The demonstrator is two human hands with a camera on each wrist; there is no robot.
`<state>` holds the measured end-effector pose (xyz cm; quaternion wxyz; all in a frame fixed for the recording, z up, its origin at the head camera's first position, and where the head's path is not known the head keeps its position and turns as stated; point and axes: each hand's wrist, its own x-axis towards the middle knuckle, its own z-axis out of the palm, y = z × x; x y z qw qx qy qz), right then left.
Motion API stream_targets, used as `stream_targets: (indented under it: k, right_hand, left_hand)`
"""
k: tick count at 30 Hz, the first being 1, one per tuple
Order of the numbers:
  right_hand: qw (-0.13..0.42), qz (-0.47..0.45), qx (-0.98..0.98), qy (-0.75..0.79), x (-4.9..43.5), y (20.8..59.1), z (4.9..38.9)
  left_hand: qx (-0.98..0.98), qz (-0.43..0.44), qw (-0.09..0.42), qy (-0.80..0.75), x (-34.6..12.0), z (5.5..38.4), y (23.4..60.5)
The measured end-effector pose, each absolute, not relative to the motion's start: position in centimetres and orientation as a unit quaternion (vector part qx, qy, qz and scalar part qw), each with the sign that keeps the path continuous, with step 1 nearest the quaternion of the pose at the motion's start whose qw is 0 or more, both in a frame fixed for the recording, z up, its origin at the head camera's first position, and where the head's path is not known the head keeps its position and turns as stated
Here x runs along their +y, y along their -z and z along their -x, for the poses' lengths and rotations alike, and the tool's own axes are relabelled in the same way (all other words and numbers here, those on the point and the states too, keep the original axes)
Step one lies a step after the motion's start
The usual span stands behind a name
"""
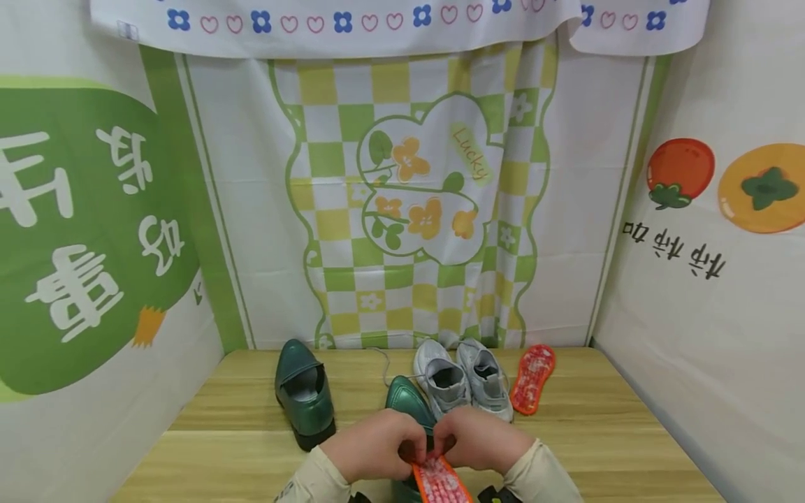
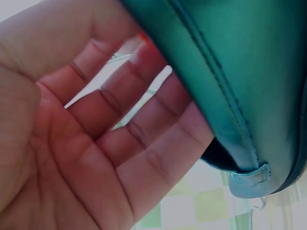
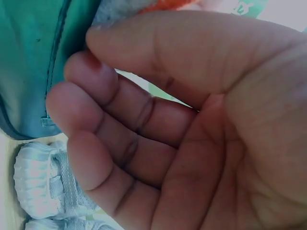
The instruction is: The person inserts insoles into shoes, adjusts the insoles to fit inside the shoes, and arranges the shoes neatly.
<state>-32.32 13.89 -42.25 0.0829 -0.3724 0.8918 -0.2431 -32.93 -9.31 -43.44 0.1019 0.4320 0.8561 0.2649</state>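
My left hand point(image 1: 382, 441) and right hand point(image 1: 481, 440) meet over a green loafer point(image 1: 407, 399) standing on the table, its toe pointing away from me. Between them, both pinch the front end of an orange-edged insole point(image 1: 443, 483) with a mottled red-and-white face, held above the shoe's opening. Part of the loafer is hidden under the hands and insole. In the left wrist view, my fingers curl in beside the shoe's green side point(image 2: 240, 72). The right wrist view shows thumb and forefinger at the insole's greyish fuzzy underside point(image 3: 120, 12), close to the shoe.
Another green loafer point(image 1: 305, 395) stands to the left. A pair of grey sneakers point(image 1: 440, 377) sits behind the hands, with a loose lace point(image 1: 385, 363) trailing left. A second orange-edged insole point(image 1: 533, 378) lies at the right. Printed cloth point(image 1: 415, 293) hangs behind the wooden table point(image 1: 604, 433).
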Motion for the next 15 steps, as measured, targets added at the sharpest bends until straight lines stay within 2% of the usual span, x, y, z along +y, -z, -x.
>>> stream_targets:
  k: [8,15]
  right_hand:
    - [0.102,0.359,0.890,0.264,14.08,42.59,32.70]
    - [0.130,0.378,0.871,0.285,14.35,42.29,32.59]
  left_hand:
    - [0.833,-0.456,0.106,-0.296,-9.73,32.71,42.98]
    - [0.854,-0.412,0.107,-0.300,-9.94,33.14,42.90]
